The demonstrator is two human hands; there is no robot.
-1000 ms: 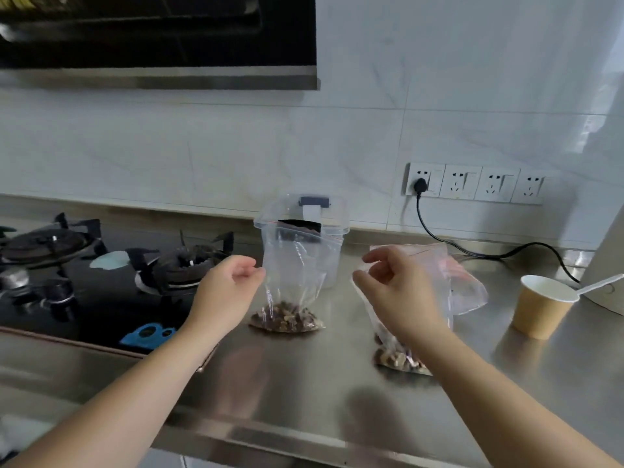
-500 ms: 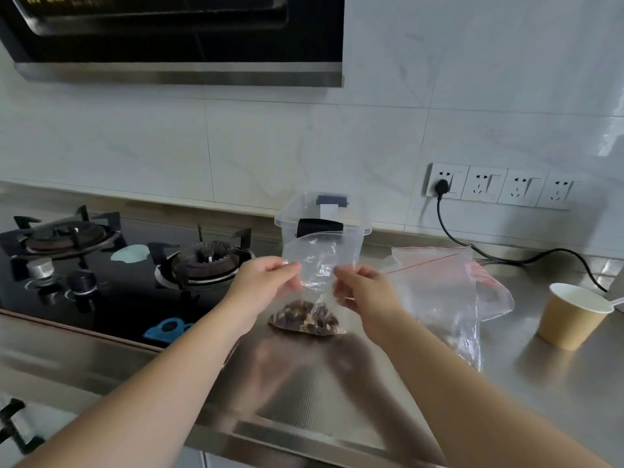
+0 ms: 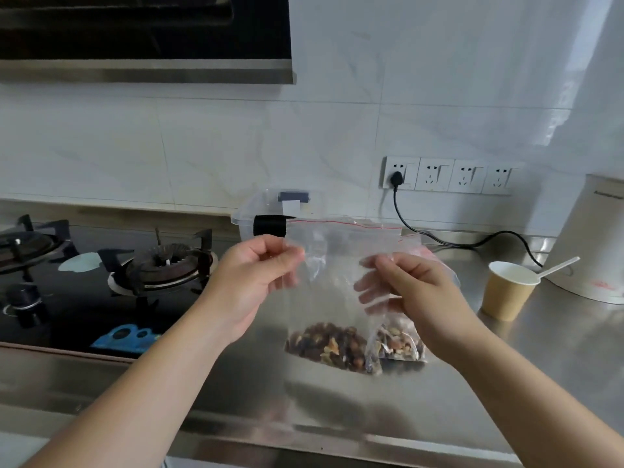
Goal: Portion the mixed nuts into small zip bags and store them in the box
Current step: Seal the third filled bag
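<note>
Left hand (image 3: 251, 285) and right hand (image 3: 410, 292) pinch the limp, light small zip bag (image 3: 332, 282) below its seal, so nuts (image 3: 329, 346) sag low.

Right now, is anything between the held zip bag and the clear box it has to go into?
Nothing visible does. The left hand and right hand pinch the zip bag just in front of the clear box; only open air separates them. Whether the box's lid is on cannot be told.

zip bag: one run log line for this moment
left hand: pinches zip bag top | right hand: pinches top | nuts: at bottom | box: behind
</note>
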